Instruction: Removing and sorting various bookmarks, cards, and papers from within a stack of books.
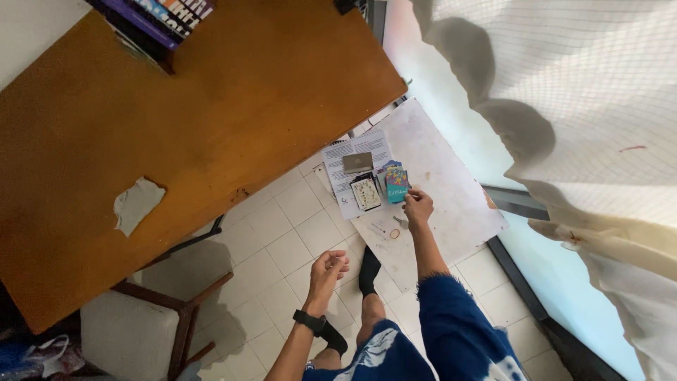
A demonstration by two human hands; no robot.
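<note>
I look down at the tiled floor past my legs. My right hand (417, 206) reaches down to a small stack of colourful cards (396, 182) on a white board (451, 190) that lies on the floor; its fingers pinch the edge of the top card. My left hand (329, 269), with a black watch on the wrist, hangs in the air over the tiles, fingers loosely curled and holding nothing. Beside the cards lie a patterned card (366, 193), a grey rectangular piece (357, 162) and a printed sheet (338, 166).
A large brown wooden table (162, 127) with a chipped patch fills the left, books at its far corner. A wooden chair with a white cushion (130, 335) stands below it. A white net curtain (592, 106) hangs on the right by a window track. Small bits (395, 233) lie on the board.
</note>
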